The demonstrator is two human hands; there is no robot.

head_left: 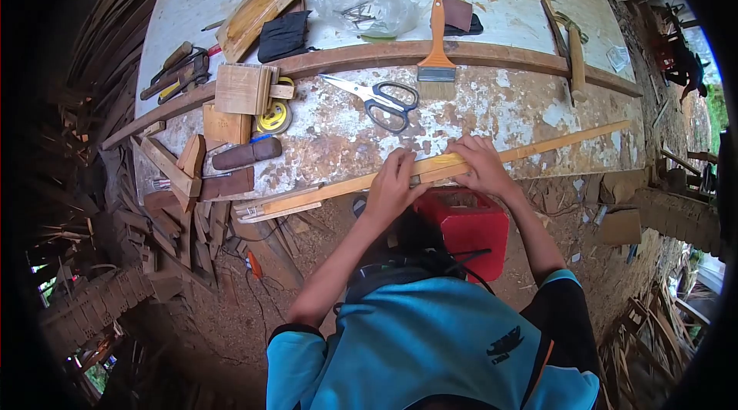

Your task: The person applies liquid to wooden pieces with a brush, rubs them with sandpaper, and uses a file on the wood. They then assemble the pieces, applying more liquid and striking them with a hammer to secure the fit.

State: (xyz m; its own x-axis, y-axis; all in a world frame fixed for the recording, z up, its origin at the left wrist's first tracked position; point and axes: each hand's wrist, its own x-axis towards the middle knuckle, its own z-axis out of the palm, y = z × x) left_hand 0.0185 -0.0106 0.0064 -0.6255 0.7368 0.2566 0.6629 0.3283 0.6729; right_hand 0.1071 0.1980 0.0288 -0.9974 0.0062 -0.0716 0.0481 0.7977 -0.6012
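Note:
Long thin wooden strips (557, 143) run across the near edge of the worktable, slanting up to the right. My left hand (390, 189) is closed around them left of the middle, thumb and fingers pinching from both sides. Close beside it, my right hand (478, 165) grips the strips too, its fingers bent over the top. A shorter yellowish piece (441, 165) lies along the strips between the hands. Just beyond them are black-handled scissors (390, 105), blades partly open, and a wide brush (437, 53) with an orange handle.
A dark wooden bar (338, 59) spans the table. Behind it lie a plastic bag (365, 4) of nails and a hand saw (547, 3). A hammer (576, 64) rests at right. Wood blocks (244, 89) and a tape measure (274, 116) sit left. A red stool (478, 237) stands below.

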